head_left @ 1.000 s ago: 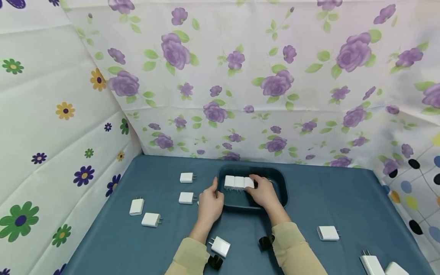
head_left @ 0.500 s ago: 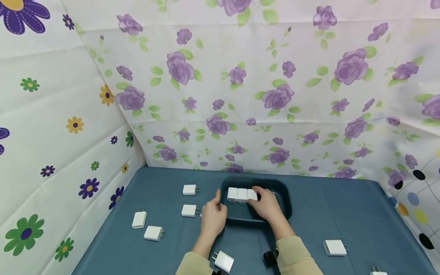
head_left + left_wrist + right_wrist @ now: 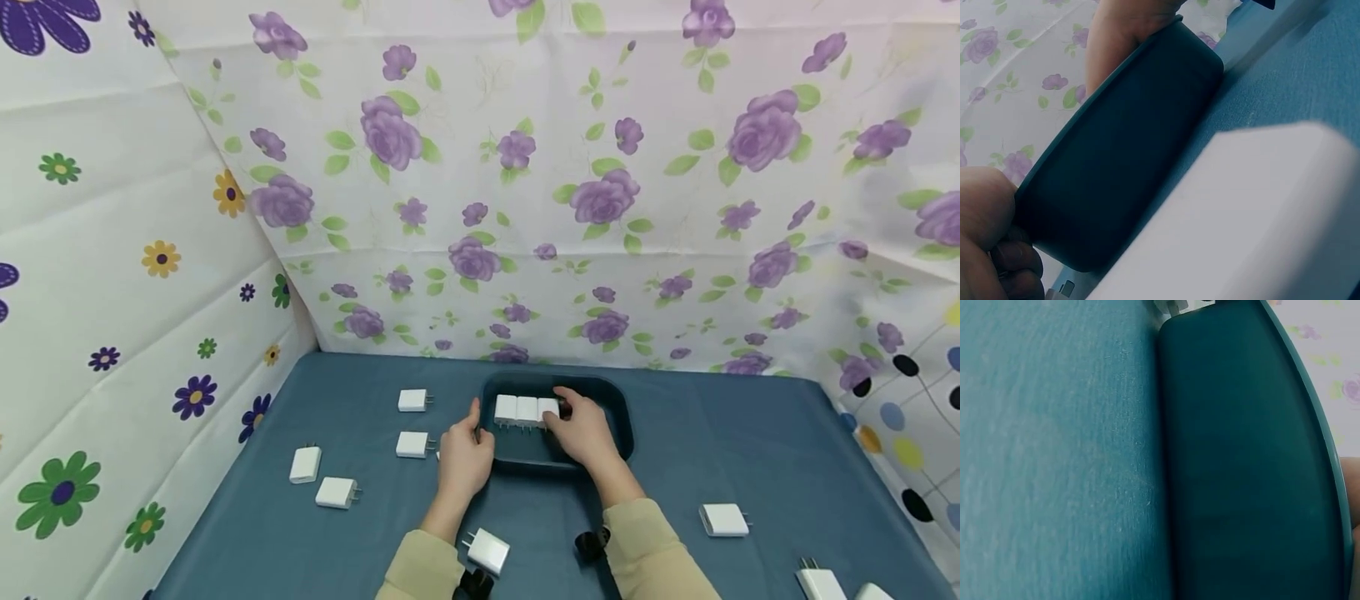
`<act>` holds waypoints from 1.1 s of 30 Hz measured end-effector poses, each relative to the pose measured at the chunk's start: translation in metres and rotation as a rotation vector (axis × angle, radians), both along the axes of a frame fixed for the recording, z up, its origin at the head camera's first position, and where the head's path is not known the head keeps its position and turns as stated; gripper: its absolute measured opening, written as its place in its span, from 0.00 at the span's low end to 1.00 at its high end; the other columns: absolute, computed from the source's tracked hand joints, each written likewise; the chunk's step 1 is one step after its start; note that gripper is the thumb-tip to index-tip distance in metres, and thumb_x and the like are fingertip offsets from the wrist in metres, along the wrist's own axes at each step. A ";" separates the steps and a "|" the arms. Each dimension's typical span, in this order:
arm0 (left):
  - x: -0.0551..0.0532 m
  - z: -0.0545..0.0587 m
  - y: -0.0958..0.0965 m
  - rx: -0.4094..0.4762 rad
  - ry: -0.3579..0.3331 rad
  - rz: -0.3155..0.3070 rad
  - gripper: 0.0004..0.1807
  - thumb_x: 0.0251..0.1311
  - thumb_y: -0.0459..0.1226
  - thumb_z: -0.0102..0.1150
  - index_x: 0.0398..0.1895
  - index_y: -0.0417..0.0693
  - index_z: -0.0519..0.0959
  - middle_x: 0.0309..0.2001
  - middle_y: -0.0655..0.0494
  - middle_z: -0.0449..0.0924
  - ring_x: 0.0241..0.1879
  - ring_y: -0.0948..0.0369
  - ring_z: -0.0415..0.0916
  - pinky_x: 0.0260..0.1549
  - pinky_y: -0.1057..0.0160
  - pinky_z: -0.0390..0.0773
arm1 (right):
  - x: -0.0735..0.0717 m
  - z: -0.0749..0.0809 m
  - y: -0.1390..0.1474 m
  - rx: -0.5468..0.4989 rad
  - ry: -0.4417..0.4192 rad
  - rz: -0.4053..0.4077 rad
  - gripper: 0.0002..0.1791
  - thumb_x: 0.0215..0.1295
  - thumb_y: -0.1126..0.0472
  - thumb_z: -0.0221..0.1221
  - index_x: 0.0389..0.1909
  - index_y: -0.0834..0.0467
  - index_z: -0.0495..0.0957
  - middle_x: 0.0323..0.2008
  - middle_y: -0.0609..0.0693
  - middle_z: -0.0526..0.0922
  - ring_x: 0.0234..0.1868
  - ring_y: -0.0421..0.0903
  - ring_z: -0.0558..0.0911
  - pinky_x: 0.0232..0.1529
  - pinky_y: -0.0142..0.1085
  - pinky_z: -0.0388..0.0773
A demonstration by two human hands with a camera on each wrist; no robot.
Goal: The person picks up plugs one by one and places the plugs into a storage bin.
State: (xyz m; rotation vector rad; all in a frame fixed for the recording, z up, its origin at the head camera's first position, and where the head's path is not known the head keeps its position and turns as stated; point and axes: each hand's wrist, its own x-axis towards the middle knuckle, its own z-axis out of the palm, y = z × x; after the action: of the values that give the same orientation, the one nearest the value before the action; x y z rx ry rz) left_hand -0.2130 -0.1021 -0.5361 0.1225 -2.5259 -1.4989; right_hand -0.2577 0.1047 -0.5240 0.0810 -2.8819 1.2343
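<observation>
A dark teal tray (image 3: 525, 463) stands near the back of the table with a row of white plug chargers (image 3: 516, 408) inside, prongs toward me. My left hand (image 3: 465, 454) holds the tray's left end, thumb up along the rim; in the left wrist view its fingers (image 3: 1017, 269) curl against the outer wall. Reaching over the front wall, my right hand (image 3: 587, 429) pinches the rightmost charger (image 3: 548, 407) of the row between thumb and fingers. In the right wrist view the tray's outer wall (image 3: 1247, 462) hides most of that hand.
Left of the tray lie several loose chargers (image 3: 337, 492). One charger (image 3: 488, 551) is by my left wrist, its white body (image 3: 1241, 206) large in the left wrist view. Farther right lie another charger (image 3: 724, 520) and one (image 3: 819, 582) at the front edge. A flowered cloth (image 3: 525, 208) hangs behind.
The head view tilted up, then slightly back down. Both hands keep their places at the tray, and the row of chargers looks the same.
</observation>
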 end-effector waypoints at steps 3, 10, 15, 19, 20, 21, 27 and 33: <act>0.000 0.001 0.000 -0.001 0.002 -0.001 0.32 0.71 0.28 0.54 0.79 0.40 0.70 0.12 0.57 0.68 0.11 0.63 0.52 0.15 0.65 0.53 | 0.001 0.001 0.000 -0.019 0.055 -0.034 0.28 0.78 0.56 0.62 0.75 0.58 0.75 0.59 0.63 0.82 0.54 0.58 0.84 0.52 0.56 0.81; -0.002 0.002 0.000 0.005 0.012 -0.012 0.32 0.71 0.28 0.54 0.78 0.39 0.70 0.11 0.57 0.68 0.11 0.63 0.52 0.15 0.65 0.53 | 0.001 0.006 0.001 -0.078 0.118 -0.093 0.23 0.79 0.57 0.61 0.71 0.54 0.80 0.58 0.58 0.85 0.51 0.53 0.85 0.47 0.52 0.82; -0.005 0.004 0.002 0.018 0.014 -0.011 0.32 0.71 0.28 0.54 0.78 0.40 0.70 0.11 0.57 0.68 0.11 0.63 0.52 0.16 0.65 0.53 | -0.001 0.009 0.004 -0.084 0.133 -0.101 0.21 0.79 0.57 0.60 0.70 0.54 0.82 0.57 0.55 0.85 0.52 0.53 0.84 0.48 0.51 0.82; -0.005 0.002 0.003 0.008 0.008 -0.010 0.32 0.70 0.28 0.54 0.78 0.39 0.70 0.11 0.57 0.67 0.11 0.63 0.51 0.16 0.65 0.53 | 0.001 0.009 0.005 -0.101 0.138 -0.110 0.20 0.80 0.57 0.60 0.68 0.52 0.83 0.57 0.53 0.86 0.53 0.52 0.85 0.49 0.51 0.83; -0.006 0.002 0.004 0.006 0.009 -0.011 0.32 0.70 0.28 0.54 0.78 0.39 0.70 0.11 0.57 0.67 0.10 0.63 0.51 0.15 0.65 0.52 | 0.002 0.009 0.006 -0.115 0.149 -0.115 0.19 0.80 0.57 0.60 0.67 0.52 0.84 0.57 0.53 0.86 0.53 0.52 0.85 0.49 0.51 0.83; -0.006 0.001 0.004 0.005 0.013 -0.013 0.32 0.70 0.28 0.54 0.78 0.39 0.70 0.11 0.57 0.67 0.11 0.63 0.51 0.16 0.65 0.52 | 0.002 0.009 0.006 -0.129 0.165 -0.119 0.19 0.80 0.57 0.60 0.66 0.52 0.84 0.56 0.52 0.87 0.53 0.52 0.84 0.50 0.52 0.82; -0.004 -0.001 0.005 0.008 0.039 -0.008 0.32 0.70 0.27 0.55 0.78 0.38 0.71 0.11 0.57 0.66 0.10 0.64 0.51 0.15 0.65 0.52 | 0.012 0.015 0.009 -0.215 0.262 -0.117 0.17 0.81 0.58 0.60 0.66 0.52 0.85 0.53 0.50 0.88 0.51 0.49 0.85 0.49 0.50 0.81; -0.002 -0.002 0.000 0.003 0.037 0.008 0.32 0.69 0.26 0.55 0.78 0.38 0.71 0.11 0.58 0.65 0.09 0.65 0.50 0.14 0.65 0.51 | 0.042 0.042 0.022 -0.270 0.252 0.002 0.18 0.81 0.53 0.61 0.67 0.48 0.84 0.52 0.46 0.88 0.49 0.44 0.85 0.46 0.46 0.81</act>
State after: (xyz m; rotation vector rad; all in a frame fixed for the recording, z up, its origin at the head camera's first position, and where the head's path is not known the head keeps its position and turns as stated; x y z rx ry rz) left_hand -0.2154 -0.1018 -0.5383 0.1039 -2.4913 -1.4880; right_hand -0.2153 0.1265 -0.4821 0.2195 -2.4824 1.4805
